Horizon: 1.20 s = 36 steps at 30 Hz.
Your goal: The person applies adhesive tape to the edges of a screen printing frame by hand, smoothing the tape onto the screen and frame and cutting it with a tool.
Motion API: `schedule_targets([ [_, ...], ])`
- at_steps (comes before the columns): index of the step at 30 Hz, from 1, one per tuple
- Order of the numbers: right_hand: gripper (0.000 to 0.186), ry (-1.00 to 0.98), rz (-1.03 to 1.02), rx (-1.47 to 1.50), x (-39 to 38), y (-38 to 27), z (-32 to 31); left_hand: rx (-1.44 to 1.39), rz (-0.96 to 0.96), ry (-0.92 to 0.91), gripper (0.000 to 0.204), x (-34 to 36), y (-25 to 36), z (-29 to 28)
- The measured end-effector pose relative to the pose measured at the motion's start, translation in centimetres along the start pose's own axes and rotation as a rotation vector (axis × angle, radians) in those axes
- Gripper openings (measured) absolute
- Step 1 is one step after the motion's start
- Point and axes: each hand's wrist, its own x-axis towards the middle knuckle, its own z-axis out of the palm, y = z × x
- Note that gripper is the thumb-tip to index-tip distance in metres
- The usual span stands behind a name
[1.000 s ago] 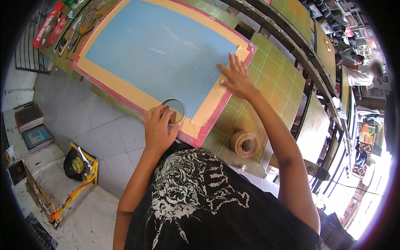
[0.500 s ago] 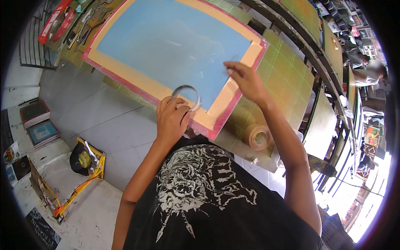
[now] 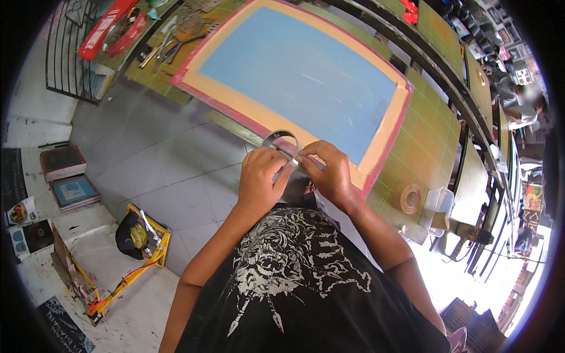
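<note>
My left hand [image 3: 262, 176] holds a roll of clear tape [image 3: 272, 139] at its lower side, with fingers curled round it. Against the roll's right side, my right hand [image 3: 331, 170] pinches at the tape with thumb and forefinger; a small whitish bit shows between the two hands. Just beyond them lies a screen-printing frame [image 3: 391, 147] with a blue mesh [image 3: 306, 76] and a pinkish-red rim. Tan tape [image 3: 250, 103] runs along the mesh's borders. Both hands are over the frame's near edge.
A wide roll of tan tape [image 3: 407, 197] and a clear plastic tub [image 3: 438, 207] sit on the green gridded table [image 3: 432, 132] at right. Tools [image 3: 179, 46] lie at the far left. Stacked frames [image 3: 75, 191] and a yellow-framed holder [image 3: 159, 250] stand left. Other people are at far right.
My right hand has come from the frame's right border back to the tape roll and pinches there. The frame appears farther right in view as the view has shifted.
</note>
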Motion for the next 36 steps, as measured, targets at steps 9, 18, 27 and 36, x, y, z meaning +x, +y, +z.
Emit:
schedule_targets([
  [9,0.011,-0.195,0.075,0.016,5.1,-5.2,7.9,0.002,-0.158,-0.159,0.020,-3.2,-7.0,-10.1],
  [18,0.008,-0.178,-0.060,-0.037,12.5,-11.9,4.2,0.046,-0.083,0.078,0.027,4.3,-5.7,-15.3],
  [27,0.010,0.275,-0.728,0.237,13.4,-20.5,-0.1,0.302,0.081,0.030,0.023,10.1,6.1,-27.3],
  [36,0.008,0.263,-0.938,0.455,18.6,-17.8,-2.3,0.378,0.618,0.338,0.027,13.0,3.9,-25.0],
])
